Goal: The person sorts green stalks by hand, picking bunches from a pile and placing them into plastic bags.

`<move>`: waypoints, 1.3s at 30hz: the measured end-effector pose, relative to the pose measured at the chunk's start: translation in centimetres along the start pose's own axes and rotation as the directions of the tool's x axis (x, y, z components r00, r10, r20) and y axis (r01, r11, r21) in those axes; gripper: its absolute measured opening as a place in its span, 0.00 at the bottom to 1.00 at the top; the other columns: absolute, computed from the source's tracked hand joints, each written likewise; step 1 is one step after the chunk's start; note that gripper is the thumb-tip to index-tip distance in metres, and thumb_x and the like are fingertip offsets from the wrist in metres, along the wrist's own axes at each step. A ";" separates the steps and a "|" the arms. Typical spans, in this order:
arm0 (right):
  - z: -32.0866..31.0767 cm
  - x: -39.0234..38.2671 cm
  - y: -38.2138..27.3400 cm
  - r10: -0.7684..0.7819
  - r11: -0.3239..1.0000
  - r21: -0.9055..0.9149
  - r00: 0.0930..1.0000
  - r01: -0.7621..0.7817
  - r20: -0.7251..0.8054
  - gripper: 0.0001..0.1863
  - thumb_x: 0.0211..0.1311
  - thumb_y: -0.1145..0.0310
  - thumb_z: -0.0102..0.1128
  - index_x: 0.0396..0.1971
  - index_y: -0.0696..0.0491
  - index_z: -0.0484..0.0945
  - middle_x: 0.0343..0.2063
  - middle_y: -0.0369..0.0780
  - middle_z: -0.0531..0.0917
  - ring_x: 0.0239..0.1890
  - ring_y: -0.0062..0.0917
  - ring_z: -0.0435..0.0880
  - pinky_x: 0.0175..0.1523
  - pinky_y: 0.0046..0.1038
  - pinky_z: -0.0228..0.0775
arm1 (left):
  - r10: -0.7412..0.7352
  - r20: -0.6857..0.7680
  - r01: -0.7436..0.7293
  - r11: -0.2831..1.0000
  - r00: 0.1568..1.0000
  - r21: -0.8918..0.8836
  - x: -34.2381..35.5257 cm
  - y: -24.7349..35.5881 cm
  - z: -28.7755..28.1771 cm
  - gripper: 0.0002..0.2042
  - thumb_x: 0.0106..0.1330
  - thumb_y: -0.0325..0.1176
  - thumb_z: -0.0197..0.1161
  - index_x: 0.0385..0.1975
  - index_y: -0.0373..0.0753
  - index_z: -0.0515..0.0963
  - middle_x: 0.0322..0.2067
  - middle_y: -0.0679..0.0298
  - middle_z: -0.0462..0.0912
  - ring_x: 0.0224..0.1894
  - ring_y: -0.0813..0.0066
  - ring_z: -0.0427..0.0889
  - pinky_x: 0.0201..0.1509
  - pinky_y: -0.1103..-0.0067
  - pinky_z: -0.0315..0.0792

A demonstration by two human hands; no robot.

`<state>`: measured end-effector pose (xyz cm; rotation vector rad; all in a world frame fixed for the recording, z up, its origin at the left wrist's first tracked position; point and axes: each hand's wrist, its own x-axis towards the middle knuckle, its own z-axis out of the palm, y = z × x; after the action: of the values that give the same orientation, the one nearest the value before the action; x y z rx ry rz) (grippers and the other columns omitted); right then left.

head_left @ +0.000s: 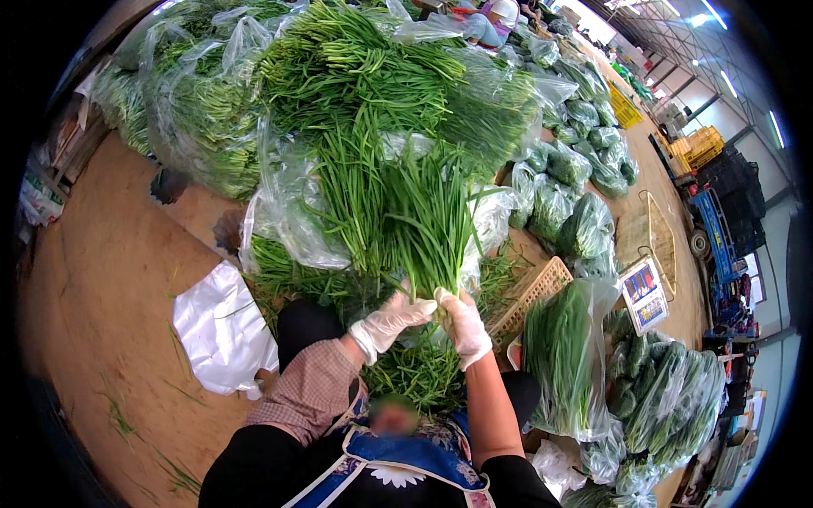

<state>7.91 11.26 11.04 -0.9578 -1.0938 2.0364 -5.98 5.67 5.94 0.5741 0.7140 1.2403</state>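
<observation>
A bunch of garlic chives stands fanned out before me, its leaf ends pointing away and its stem ends toward me. My right hand, in a white glove, grips the stem ends from the right. My left hand, gloved too, has its thumb and fingers closed at the left side of the same stems. Just beyond lies a large heap of chives on clear plastic. Loose leaves are piled in my lap, below both hands.
Big clear bags of greens stand at far left. A tan plastic basket, a tall bag of chives and a weighing scale are at my right. Many filled bags lie beyond them. A white plastic sheet rests on the floor at left.
</observation>
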 end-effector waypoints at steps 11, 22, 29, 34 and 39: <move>-4.8 -0.6 5.9 0.025 0.998 0.059 0.966 -0.010 -0.256 0.15 0.62 0.65 0.55 0.47 0.55 0.72 0.38 0.35 0.79 0.37 0.19 0.79 0.41 0.21 0.72 | -0.082 -0.273 -0.077 0.848 0.958 -0.525 -1.9 -6.7 -0.8 0.15 0.67 0.27 0.50 0.53 0.44 0.65 0.51 0.62 0.72 0.51 0.61 0.74 0.55 0.56 0.68; -1.5 -0.2 8.8 -0.466 -0.248 -0.936 0.817 0.249 0.340 0.34 0.55 0.66 0.55 0.61 0.60 0.55 0.52 0.52 0.70 0.54 0.46 0.69 0.60 0.38 0.60 | 0.150 -0.024 -0.149 0.930 0.988 -0.335 -1.7 -5.1 -0.4 0.42 0.53 0.49 0.68 0.65 0.48 0.50 0.60 0.65 0.61 0.62 0.67 0.61 0.66 0.65 0.58; -0.4 -3.6 2.7 -0.375 0.762 -0.573 0.927 0.301 -0.012 0.21 0.54 0.82 0.50 0.51 0.56 0.73 0.48 0.45 0.77 0.55 0.31 0.73 0.59 0.29 0.65 | -0.128 -0.211 0.006 0.866 0.969 -0.500 -2.3 -4.6 -0.7 0.22 0.62 0.47 0.60 0.52 0.43 0.70 0.47 0.66 0.78 0.47 0.68 0.77 0.51 0.67 0.72; -0.8 -0.8 1.8 -0.262 0.463 -0.877 0.965 0.127 0.001 0.29 0.59 0.73 0.55 0.62 0.48 0.61 0.27 0.35 0.80 0.25 0.19 0.74 0.35 0.23 0.69 | -0.136 -0.220 0.006 0.861 0.966 -0.508 -1.9 -6.1 -2.4 0.22 0.68 0.53 0.45 0.55 0.47 0.68 0.47 0.63 0.78 0.45 0.64 0.79 0.44 0.69 0.75; -3.0 2.3 4.9 -0.240 0.263 -0.927 0.948 0.269 0.207 0.13 0.56 0.66 0.59 0.41 0.52 0.77 0.20 0.39 0.77 0.22 0.24 0.74 0.33 0.27 0.68 | -0.130 -0.271 0.005 0.908 0.954 -0.418 -2.2 -5.1 -1.7 0.19 0.63 0.48 0.58 0.51 0.50 0.70 0.41 0.70 0.80 0.39 0.72 0.80 0.36 0.75 0.74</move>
<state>8.23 12.07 4.97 -1.1367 -2.4173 0.9312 -4.31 2.37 1.46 0.0105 0.6822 1.3768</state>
